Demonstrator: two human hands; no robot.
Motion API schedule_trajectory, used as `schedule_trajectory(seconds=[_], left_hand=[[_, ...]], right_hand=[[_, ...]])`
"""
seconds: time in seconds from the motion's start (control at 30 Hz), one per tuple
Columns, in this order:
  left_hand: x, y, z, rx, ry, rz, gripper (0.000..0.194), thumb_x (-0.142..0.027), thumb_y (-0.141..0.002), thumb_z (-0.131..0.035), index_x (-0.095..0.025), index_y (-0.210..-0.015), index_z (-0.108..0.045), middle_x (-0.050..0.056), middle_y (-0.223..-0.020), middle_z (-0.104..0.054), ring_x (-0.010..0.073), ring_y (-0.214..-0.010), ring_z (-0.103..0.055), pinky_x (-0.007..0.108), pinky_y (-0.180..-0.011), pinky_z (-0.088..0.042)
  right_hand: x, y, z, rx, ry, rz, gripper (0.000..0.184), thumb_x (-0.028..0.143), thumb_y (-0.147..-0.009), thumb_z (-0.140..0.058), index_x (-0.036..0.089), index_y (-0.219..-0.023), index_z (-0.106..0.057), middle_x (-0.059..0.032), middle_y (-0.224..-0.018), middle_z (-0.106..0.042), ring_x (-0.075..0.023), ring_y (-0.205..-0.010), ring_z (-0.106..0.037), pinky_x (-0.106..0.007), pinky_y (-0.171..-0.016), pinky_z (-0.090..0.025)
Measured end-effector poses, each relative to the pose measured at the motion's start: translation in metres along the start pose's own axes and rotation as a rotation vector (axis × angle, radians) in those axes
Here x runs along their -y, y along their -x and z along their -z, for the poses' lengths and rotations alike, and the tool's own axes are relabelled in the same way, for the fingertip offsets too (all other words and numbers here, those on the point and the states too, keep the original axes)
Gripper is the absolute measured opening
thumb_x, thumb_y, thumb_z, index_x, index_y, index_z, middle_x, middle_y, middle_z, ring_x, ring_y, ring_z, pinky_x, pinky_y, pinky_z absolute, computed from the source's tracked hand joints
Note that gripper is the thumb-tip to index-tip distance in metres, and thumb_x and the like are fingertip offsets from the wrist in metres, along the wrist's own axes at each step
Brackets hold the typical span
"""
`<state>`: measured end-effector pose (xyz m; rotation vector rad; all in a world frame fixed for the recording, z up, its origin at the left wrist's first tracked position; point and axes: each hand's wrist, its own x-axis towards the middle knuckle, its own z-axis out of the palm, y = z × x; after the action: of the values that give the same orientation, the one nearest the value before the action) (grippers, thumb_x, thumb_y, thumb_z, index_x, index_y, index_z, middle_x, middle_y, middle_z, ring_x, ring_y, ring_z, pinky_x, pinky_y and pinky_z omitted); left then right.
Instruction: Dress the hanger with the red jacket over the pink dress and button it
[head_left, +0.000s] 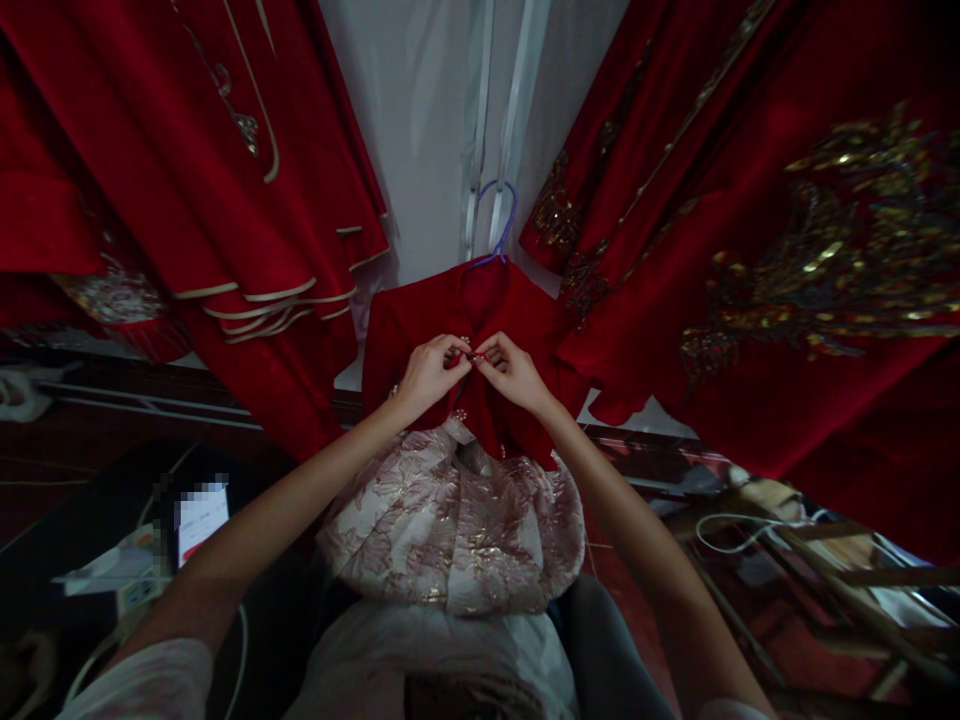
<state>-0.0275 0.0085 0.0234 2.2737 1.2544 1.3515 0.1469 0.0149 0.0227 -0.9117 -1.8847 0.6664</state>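
A red top (405, 320) with a front opening hangs on a purple-blue hanger (510, 215) in front of me. My left hand (436, 372) is closed in a pinch at one edge of the opening, near the chest. Facing it, my right hand (513, 372) pinches the opposite edge, the fingertips of both hands nearly touching. A tiny dark red piece shows between them, too small to name. Pearl-like trim (460, 414) runs down the front. Below, pale pink-and-gold brocade cloth (450, 520) spreads over my lap; whether it is joined to the top I cannot tell.
Red garments with cream edging (277, 240) hang at left; sequined red garments (810, 280) hang at right. A lit phone (201, 522) and a white power strip (139, 590) lie at lower left. A wooden frame (847, 580) with a pale cable stands at lower right.
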Motion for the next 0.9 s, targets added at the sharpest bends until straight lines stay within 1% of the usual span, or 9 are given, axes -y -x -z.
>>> schedule_trajectory(seconds=[0.1,0.23,0.27,0.37,0.43,0.57,0.67,0.73,0.9], left_hand=[[-0.002,0.000,0.003,-0.027,-0.045,-0.023,0.012,-0.018,-0.079,-0.058,-0.017,-0.089,-0.064,0.003,-0.090,-0.067,0.0127,-0.076,-0.063,0.025,-0.073,-0.050],[0.000,0.000,0.005,-0.030,-0.117,-0.028,0.004,-0.019,-0.078,-0.061,-0.017,-0.082,-0.061,0.002,-0.082,-0.066,0.0132,-0.074,-0.063,0.025,-0.071,-0.048],[0.001,-0.001,0.005,-0.040,-0.132,-0.025,0.005,-0.020,-0.078,-0.062,-0.017,-0.082,-0.060,0.001,-0.081,-0.066,0.0134,-0.074,-0.063,0.025,-0.071,-0.048],[0.003,-0.002,0.006,-0.073,-0.145,-0.025,0.012,-0.022,-0.080,-0.061,-0.018,-0.090,-0.058,0.001,-0.082,-0.065,0.0131,-0.073,-0.062,0.025,-0.070,-0.047],[0.002,-0.003,0.007,-0.069,-0.152,-0.039,0.013,-0.023,-0.082,-0.058,-0.018,-0.095,-0.058,0.001,-0.083,-0.065,0.0128,-0.074,-0.061,0.025,-0.072,-0.047],[-0.001,-0.005,0.008,-0.051,-0.190,-0.067,0.011,-0.021,-0.083,-0.055,-0.018,-0.093,-0.059,0.002,-0.085,-0.063,0.0134,-0.078,-0.060,0.026,-0.075,-0.047],[-0.005,-0.005,0.007,-0.032,-0.146,-0.063,0.009,-0.019,-0.080,-0.056,-0.017,-0.088,-0.059,0.003,-0.087,-0.061,0.0124,-0.077,-0.060,0.025,-0.073,-0.049],[-0.007,-0.004,0.007,-0.009,-0.095,-0.044,0.009,-0.017,-0.077,-0.058,-0.017,-0.085,-0.058,0.002,-0.082,-0.062,0.0113,-0.071,-0.060,0.024,-0.069,-0.049],[-0.006,-0.006,0.005,0.036,0.086,0.063,0.011,-0.018,-0.072,-0.060,-0.016,-0.083,-0.060,0.001,-0.073,-0.065,0.0116,-0.068,-0.063,0.023,-0.066,-0.052]], right_hand=[[0.002,0.000,0.001,-0.003,-0.008,0.004,0.013,0.030,-0.079,-0.057,0.020,-0.087,-0.052,-0.0002,-0.077,-0.059,-0.0117,-0.067,-0.055,-0.023,-0.057,-0.043],[0.002,0.001,0.000,-0.006,-0.007,-0.003,0.013,0.029,-0.079,-0.057,0.020,-0.088,-0.053,0.0002,-0.077,-0.058,-0.0117,-0.068,-0.055,-0.023,-0.058,-0.043],[0.002,0.001,0.000,-0.009,-0.005,-0.007,0.013,0.029,-0.079,-0.057,0.020,-0.088,-0.053,0.0003,-0.076,-0.058,-0.0117,-0.068,-0.055,-0.023,-0.057,-0.043],[0.000,0.001,0.000,-0.013,0.001,-0.016,0.013,0.030,-0.079,-0.057,0.020,-0.087,-0.053,0.0009,-0.075,-0.058,-0.0115,-0.067,-0.055,-0.023,-0.057,-0.043],[-0.001,0.001,-0.001,-0.014,0.000,-0.015,0.013,0.029,-0.079,-0.057,0.020,-0.088,-0.052,0.0009,-0.075,-0.058,-0.0114,-0.067,-0.054,-0.023,-0.057,-0.043],[0.000,0.000,0.000,-0.016,-0.007,-0.003,0.013,0.029,-0.079,-0.057,0.020,-0.088,-0.053,0.0005,-0.077,-0.058,-0.0113,-0.067,-0.055,-0.023,-0.057,-0.044],[0.001,0.001,0.000,-0.010,-0.029,-0.003,0.015,0.032,-0.081,-0.057,0.021,-0.089,-0.052,-0.0002,-0.079,-0.058,-0.0115,-0.069,-0.055,-0.023,-0.058,-0.045],[0.001,0.002,-0.001,-0.005,-0.056,-0.008,0.017,0.035,-0.083,-0.057,0.021,-0.091,-0.052,-0.0008,-0.082,-0.059,-0.0120,-0.071,-0.056,-0.023,-0.058,-0.047],[-0.002,0.004,-0.004,-0.024,-0.080,-0.030,0.022,0.041,-0.085,-0.055,0.022,-0.095,-0.051,-0.0016,-0.085,-0.058,-0.0134,-0.076,-0.057,-0.023,-0.058,-0.049]])
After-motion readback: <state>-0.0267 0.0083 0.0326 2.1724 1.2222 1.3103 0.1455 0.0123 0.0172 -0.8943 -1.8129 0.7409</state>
